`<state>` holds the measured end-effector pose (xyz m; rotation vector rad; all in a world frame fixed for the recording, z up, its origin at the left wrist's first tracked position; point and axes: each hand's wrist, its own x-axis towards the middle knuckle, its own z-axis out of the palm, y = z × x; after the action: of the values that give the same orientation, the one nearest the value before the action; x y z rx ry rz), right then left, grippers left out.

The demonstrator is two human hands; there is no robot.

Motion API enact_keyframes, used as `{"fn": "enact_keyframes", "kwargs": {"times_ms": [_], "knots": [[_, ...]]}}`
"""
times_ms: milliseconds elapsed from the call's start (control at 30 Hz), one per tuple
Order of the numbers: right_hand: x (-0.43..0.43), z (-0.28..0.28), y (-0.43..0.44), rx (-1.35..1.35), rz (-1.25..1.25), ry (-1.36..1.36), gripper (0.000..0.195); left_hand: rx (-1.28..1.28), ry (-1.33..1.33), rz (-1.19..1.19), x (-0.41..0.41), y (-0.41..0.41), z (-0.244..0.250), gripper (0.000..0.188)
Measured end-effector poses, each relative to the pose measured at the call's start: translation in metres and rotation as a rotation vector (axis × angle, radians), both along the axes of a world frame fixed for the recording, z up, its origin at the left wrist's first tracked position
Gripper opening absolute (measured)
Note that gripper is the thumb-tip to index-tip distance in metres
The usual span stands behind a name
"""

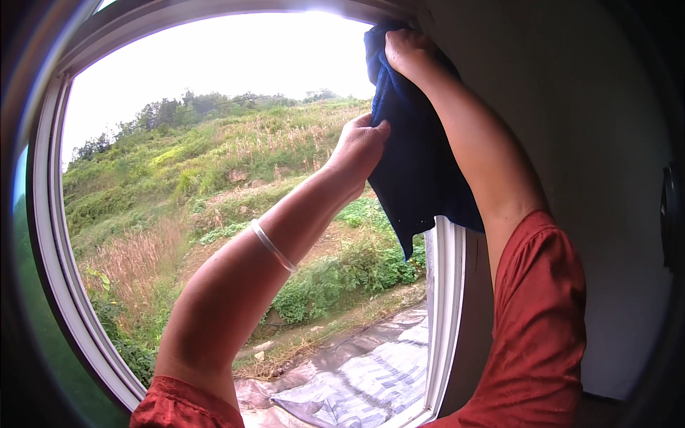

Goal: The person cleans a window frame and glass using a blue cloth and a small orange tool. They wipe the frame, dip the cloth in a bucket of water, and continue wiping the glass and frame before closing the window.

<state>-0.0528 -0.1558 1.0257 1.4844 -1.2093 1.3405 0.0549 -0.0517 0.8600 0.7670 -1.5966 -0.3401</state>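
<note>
A dark blue cloth [423, 160] hangs at the upper right corner of a white-framed window [448, 299]. My right hand [409, 48] grips its bunched top close to the upper frame. Lower and to the left, my left hand [364, 142] pinches the cloth's left edge between thumb and fingers. The rest of the cloth drops down over the right side of the frame and ends in a pointed corner. A pale bangle [273, 246] circles my left forearm.
A dim wall [578, 187] stands right of the window, with a dark object [669, 216] at its far edge. Outside, plastic sheeting [358, 380] covers ground below a green hillside [225, 160]. The left window frame [59, 224] curves along the view's edge.
</note>
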Motion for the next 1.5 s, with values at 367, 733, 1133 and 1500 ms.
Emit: {"fn": "enact_keyframes", "kwargs": {"times_ms": [367, 733, 1133, 1500], "knots": [[-0.028, -0.058, 0.021, 0.151, 0.092, 0.064, 0.031, 0.114, 0.037, -0.233, 0.03, 0.027, -0.046, 0.029], [-0.034, -0.018, 0.036, 0.029, 0.34, -0.354, 0.043, -0.051, 0.006, -0.268, 0.008, 0.044, -0.007, 0.029], [-0.036, 0.034, 0.0, -0.097, 0.128, -0.144, 0.037, -0.113, 0.019, -0.2, -0.001, -0.004, 0.005, 0.034], [-0.034, 0.028, 0.003, 0.083, 0.03, 0.023, 0.036, -0.079, 0.105, -0.357, 0.013, -0.045, -0.045, 0.029]]}}
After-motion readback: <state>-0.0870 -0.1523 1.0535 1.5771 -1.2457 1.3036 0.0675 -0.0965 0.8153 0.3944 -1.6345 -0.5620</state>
